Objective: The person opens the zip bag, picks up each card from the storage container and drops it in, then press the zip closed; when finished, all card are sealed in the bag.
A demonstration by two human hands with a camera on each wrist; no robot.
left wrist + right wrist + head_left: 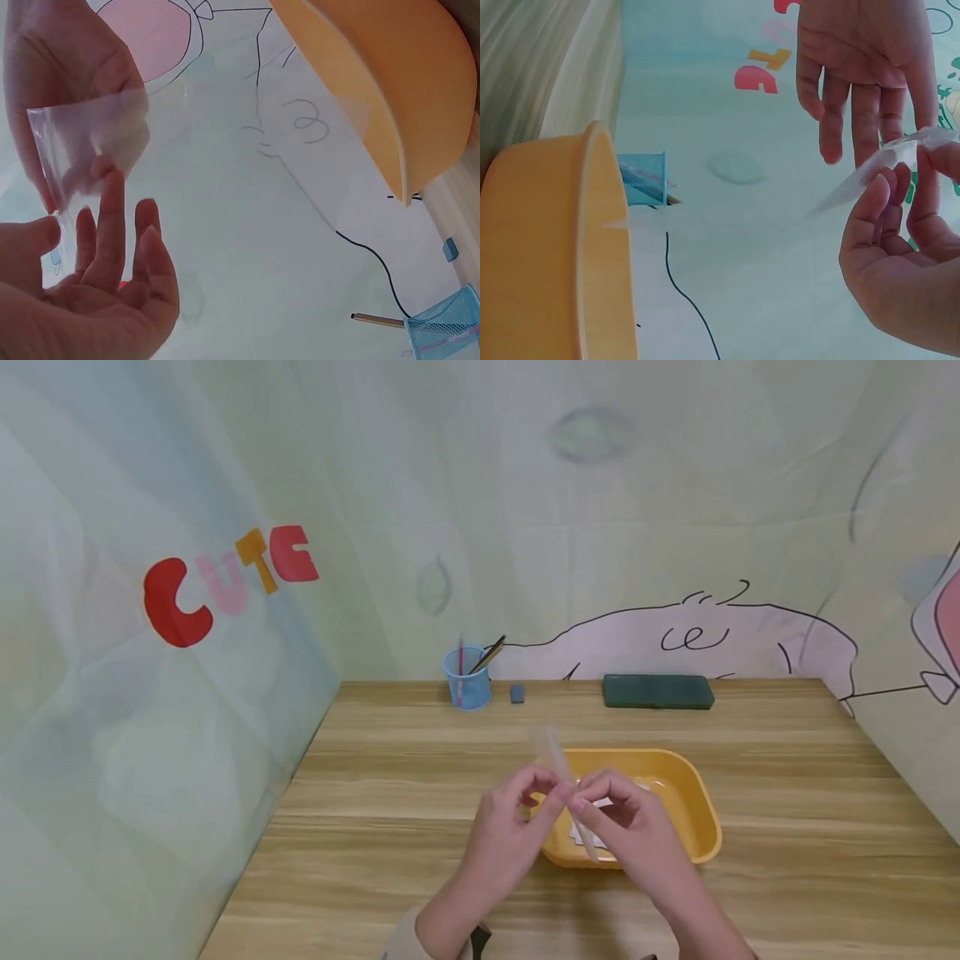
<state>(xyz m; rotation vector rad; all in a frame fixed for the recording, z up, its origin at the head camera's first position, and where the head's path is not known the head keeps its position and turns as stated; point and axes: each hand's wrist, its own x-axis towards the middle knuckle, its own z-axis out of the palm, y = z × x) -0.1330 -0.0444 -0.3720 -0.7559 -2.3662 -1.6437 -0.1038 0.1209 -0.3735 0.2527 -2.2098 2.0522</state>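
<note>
Both hands hold a thin, see-through plastic bag (558,756) over the yellow basin (705,793). My left hand (506,831) pinches it between thumb and fingertips from the left. From the right, my right hand (637,839) pinches the same edge, its fingertips right beside the left hand's. In the left wrist view the clear film (82,142) spreads in front of the right hand, and its folded edge shows. The right wrist view has the bag (862,180) nearly edge-on. White paper pieces (577,837) lie in the basin, partly hidden by the hands and the bag.
Towards the back of the wooden table (390,793) stand a blue mesh cup (471,689) with pencils, a small blue-grey eraser (517,693) and a dark green case (658,692). A printed cloth backdrop (450,510) rises behind and at both sides.
</note>
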